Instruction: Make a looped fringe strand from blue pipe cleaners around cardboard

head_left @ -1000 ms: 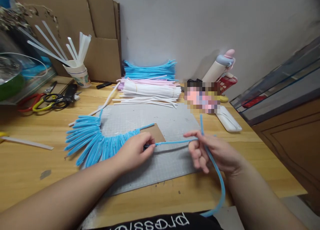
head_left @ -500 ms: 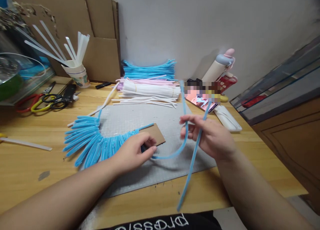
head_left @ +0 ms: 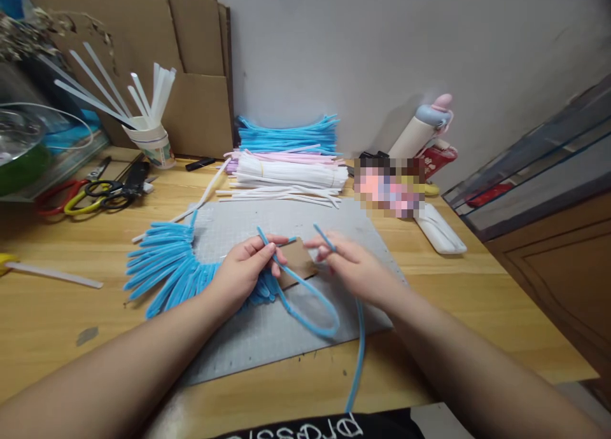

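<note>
My left hand (head_left: 248, 264) pinches a blue pipe cleaner (head_left: 310, 299) against a small brown cardboard strip (head_left: 298, 261) on the grey mat (head_left: 296, 337). My right hand (head_left: 351, 267) grips the same blue pipe cleaner further along; it forms a loop between my hands and its tail hangs off the table's front edge. A fan of blue pipe-cleaner loops (head_left: 167, 267) wound on the strip spreads to the left of my left hand.
Stacks of blue, pink and white pipe cleaners (head_left: 289, 156) lie at the back by the wall. A paper cup of white sticks (head_left: 153, 140), scissors (head_left: 90, 194), cardboard (head_left: 191, 76), a bottle (head_left: 420, 130) and a white case (head_left: 439, 229) stand around the wooden table (head_left: 477, 299).
My right hand came down and left from mid-air to beside the cardboard strip, bringing the blue pipe cleaner into a loop. My left hand shifted its grip slightly upward on the strip.
</note>
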Demonstrator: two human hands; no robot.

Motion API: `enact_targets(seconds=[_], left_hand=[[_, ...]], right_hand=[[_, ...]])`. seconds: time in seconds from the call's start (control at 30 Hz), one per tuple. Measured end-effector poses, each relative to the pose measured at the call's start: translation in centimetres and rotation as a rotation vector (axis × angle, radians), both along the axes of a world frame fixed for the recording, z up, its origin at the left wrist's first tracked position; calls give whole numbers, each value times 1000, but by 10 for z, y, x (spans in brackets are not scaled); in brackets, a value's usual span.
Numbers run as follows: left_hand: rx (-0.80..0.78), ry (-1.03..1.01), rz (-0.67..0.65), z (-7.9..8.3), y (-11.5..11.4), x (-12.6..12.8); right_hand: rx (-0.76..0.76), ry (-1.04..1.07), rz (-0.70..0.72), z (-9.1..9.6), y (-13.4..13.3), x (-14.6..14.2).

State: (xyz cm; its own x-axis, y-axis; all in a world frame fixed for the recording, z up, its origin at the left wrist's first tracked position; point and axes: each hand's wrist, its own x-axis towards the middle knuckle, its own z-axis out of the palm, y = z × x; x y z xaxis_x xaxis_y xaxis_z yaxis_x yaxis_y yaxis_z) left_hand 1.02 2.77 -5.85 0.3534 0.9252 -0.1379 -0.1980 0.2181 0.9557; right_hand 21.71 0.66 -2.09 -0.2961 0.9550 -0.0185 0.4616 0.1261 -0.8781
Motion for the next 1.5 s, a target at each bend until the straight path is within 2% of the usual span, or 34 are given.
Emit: enact_targets(seconds=[0.03,0.1,0.27,0.4,0.5,0.63,0.73,0.83,0.97,1.03,1.17,1.5], left_hand=[[7,20,-16,1,0,0],[23,55,-40,2,0,1],[50,45,-62,1,0,-2],[58,-17,-77,-1,1,-2],[45,-51,-32,0,1,0],[37,-67,-42,1,2,1],[45,-26,-57,1,2,0],[82,99,-85,2,2,-2],[96,170,-113,1,3,-3],[78,147,-89,0,4,-3],[34,74,-51,-1,5,-1],[60,88,-94,-1,4,0]], right_hand=[[128,-100,-73,-2,6,2],[226,-235,-117,-6,18,2],[163,-234,53,-12,34,-17],[157,-281,46,-15,35,-32],[118,-361,72,-21,27,-37],[169,-410,134,-30,19,-39],[102,-216,39,-33,23,-38],[-113,179,-84,-30,26,-38],[-359,530,-81,-20,20,-41],[-394,599,-84,-16,17,-43],[-355,618,-134,-17,14,-46],[-419,700,-108,-21,16,-45]])
